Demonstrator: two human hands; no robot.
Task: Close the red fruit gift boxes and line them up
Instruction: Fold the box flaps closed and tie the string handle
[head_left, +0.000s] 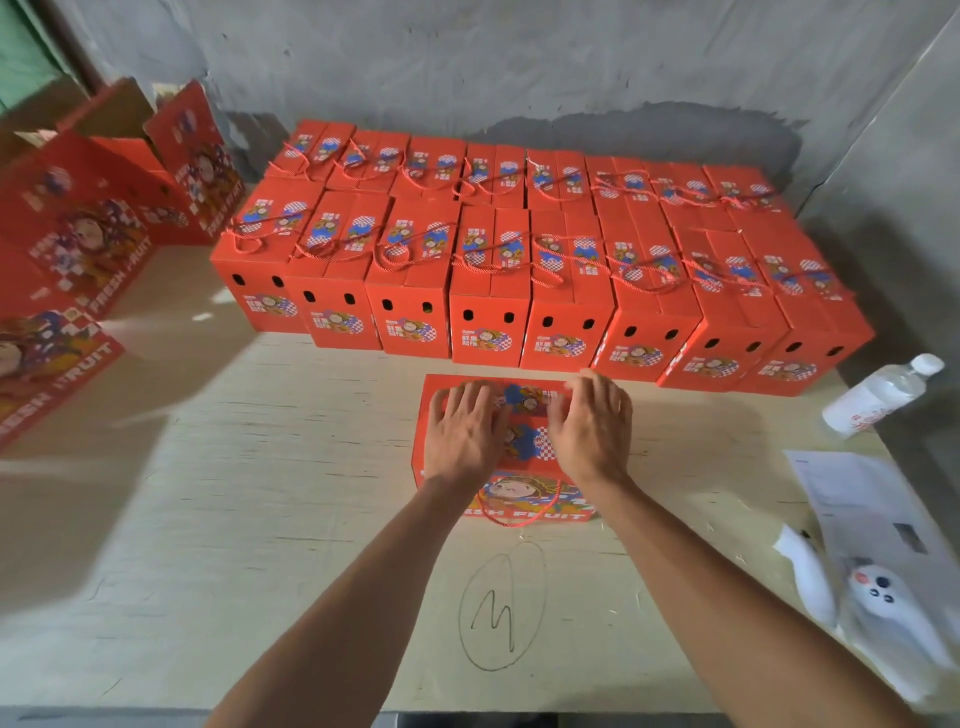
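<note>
Sixteen closed red gift boxes (519, 260) stand in two rows of eight at the far side of the table (260, 493); one more box (524, 483) sits alone just in front of the near row. The left hand (465, 431) and right hand (592, 423) both lie flat on this box's top, fingers straight and spread; its rope handle (519, 512) hangs down its near face.

My left hand (464, 426) and right hand (592, 421) cover much of the box's lid (524, 415). Open boxes (67, 249) at left are blurred and cut off.
</note>
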